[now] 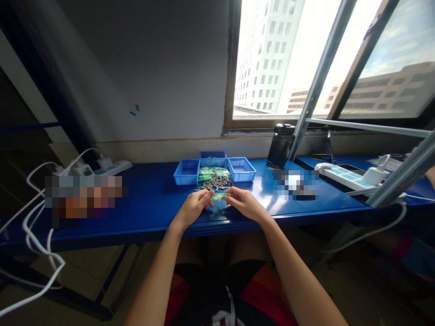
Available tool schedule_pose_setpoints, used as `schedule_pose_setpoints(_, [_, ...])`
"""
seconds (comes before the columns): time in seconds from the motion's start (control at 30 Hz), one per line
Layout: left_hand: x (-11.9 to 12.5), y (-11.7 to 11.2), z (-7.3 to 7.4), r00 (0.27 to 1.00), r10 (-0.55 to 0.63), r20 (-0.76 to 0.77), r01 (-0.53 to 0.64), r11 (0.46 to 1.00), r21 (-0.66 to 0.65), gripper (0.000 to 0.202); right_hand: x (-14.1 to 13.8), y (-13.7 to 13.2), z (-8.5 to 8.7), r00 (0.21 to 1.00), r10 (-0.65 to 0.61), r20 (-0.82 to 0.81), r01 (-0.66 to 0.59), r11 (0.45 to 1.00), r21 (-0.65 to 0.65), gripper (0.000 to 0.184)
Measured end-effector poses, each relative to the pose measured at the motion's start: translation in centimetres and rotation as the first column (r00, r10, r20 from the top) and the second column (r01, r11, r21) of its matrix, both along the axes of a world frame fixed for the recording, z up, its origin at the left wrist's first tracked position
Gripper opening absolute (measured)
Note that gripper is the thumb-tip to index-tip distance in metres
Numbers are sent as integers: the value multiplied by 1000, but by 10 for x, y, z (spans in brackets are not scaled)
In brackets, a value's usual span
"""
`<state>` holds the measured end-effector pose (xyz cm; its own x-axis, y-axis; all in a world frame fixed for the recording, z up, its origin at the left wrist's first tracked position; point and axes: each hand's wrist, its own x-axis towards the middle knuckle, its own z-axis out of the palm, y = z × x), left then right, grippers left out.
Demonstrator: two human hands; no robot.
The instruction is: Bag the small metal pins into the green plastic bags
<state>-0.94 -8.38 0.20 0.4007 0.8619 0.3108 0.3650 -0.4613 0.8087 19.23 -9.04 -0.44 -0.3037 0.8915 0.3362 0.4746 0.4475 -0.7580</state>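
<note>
Between my two hands, above the front part of the blue table, is a small translucent green plastic bag (219, 197). My left hand (200, 201) pinches its left end. The right end sits in the fingers of my right hand (239, 199). Just beyond my fingertips lies a loose pile of thin dark metal pins or screws (216, 180). Behind that pile are several more flat green bags (210, 172), heaped between the blue bins. What the held bag contains is too small to make out.
Blue plastic bins stand at the left (186, 173), right (242, 169) and back (213, 155) of the pile. A dark bottle (280, 146) is near the window. Power strips (350, 176) with white cables lie at both sides; a metal post (404, 167) slants at right.
</note>
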Motion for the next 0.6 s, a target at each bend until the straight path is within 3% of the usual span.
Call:
schedule_pose_setpoints(0.2, [1, 1, -3, 1000, 11, 9, -11, 998, -57, 33, 0, 0, -1, 1000, -1, -13, 1, 1000, 7, 30])
schedule_pose_setpoints(0.6, [1, 1, -2, 998, 21, -56, -22, 1000, -17, 32, 0, -1, 0, 999, 22, 37, -24, 998, 51, 22])
